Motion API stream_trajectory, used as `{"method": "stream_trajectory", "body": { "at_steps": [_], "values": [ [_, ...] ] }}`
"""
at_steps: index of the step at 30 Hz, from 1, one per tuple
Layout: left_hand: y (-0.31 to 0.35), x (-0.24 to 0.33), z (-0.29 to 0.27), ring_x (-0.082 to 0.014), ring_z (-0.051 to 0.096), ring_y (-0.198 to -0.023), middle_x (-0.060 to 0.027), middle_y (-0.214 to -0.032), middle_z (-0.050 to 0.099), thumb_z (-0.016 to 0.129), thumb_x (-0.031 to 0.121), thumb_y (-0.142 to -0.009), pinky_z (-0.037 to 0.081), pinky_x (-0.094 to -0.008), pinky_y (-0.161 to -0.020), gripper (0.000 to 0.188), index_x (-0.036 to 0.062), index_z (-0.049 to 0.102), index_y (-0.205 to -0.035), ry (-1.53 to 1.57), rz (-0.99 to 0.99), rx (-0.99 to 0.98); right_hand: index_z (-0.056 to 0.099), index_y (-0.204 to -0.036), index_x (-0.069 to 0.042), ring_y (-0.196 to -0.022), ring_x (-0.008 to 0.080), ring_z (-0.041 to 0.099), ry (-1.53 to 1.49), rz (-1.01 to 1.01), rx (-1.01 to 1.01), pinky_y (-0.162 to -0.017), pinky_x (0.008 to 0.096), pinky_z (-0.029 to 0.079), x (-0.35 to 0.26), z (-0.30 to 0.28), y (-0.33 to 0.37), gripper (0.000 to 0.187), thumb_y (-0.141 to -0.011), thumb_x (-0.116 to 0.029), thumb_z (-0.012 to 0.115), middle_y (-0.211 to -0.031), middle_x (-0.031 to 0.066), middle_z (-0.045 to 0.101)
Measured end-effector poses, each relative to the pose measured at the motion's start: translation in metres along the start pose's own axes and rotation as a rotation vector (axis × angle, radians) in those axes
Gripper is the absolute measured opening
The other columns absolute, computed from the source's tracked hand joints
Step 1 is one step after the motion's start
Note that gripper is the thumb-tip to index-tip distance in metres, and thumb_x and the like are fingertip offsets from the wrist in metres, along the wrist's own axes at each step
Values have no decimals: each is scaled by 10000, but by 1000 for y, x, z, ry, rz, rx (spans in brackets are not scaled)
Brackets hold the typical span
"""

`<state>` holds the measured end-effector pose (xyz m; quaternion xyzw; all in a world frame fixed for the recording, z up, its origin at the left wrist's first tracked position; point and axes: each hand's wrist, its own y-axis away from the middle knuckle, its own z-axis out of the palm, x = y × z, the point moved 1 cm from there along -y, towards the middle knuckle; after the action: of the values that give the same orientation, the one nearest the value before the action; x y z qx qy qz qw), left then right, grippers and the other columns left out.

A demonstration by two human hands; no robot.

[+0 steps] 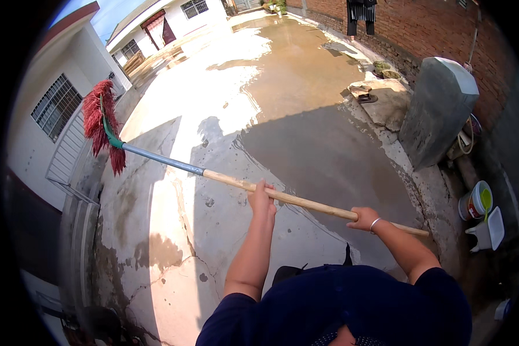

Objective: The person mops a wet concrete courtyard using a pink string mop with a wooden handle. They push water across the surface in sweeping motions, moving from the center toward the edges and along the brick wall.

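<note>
I hold a long broom (305, 203) across my body, its wooden shaft slanting from upper left to lower right. Shaggy red bristles (101, 118) on a green curved head hang at the far left, seemingly raised off the ground. A blue section joins that head to the bare wood. My left hand (262, 199) is wrapped round the middle of the shaft. Closer to the butt end, my right hand (364, 219), with a silver bangle at the wrist, grips the wood too. Beneath the shaft lies wet concrete with a broad brown puddle (323, 150).
Along the right stand a grey concrete block (435, 115), a white bucket (472, 202) with a green scoop, and a small white stool (485, 233). Shoes (362, 93) rest on a slab by the brick wall (432, 34). Steps and a railing (66, 150) edge the left.
</note>
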<state>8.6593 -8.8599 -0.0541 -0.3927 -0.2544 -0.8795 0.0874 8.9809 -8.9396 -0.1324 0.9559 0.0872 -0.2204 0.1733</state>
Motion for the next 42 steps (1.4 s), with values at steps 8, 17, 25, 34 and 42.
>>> {"method": "stream_trajectory", "body": {
  "at_steps": [8,17,25,34,42],
  "values": [
    [-234,174,53,-206,582,-828,-89,-920,553,526,112,-862,475,-317,-749,181,21,447,-997,105,108,-230,590,-791,-96,-689,305,581,-234,-359,248,-622,379,454,-296,-113,-320,211,-716,-290,627,-713,102,607],
    [-550,266,-2,-170,474,-602,-36,-645,467,514,110,-858,451,-365,-652,127,68,462,-750,188,-5,83,624,-776,-86,-634,278,587,-226,-194,-13,-609,363,461,-274,-61,-523,250,-702,-325,633,-704,118,613],
    [-765,311,71,-204,593,-726,-78,-767,556,546,20,-825,526,-308,-684,115,72,463,-885,118,-79,-143,615,-800,-66,-638,228,604,-69,-233,-105,-614,323,471,-311,-71,-831,320,-707,-367,669,-693,82,624],
    [-1086,498,149,-176,539,-670,-71,-756,529,487,67,-872,486,-321,-652,43,50,458,-899,69,211,-103,569,-761,-52,-575,211,563,-409,-511,-40,-558,333,443,-551,-161,-1186,296,-744,-334,657,-628,103,566],
    [-1368,534,251,-225,586,-854,-87,-851,563,485,76,-872,484,-349,-800,49,30,491,-885,-125,-109,-310,584,-708,-100,-650,301,577,-147,-188,124,-613,386,453,-559,-233,-1438,283,-729,-379,626,-669,115,591]
  ]
}}
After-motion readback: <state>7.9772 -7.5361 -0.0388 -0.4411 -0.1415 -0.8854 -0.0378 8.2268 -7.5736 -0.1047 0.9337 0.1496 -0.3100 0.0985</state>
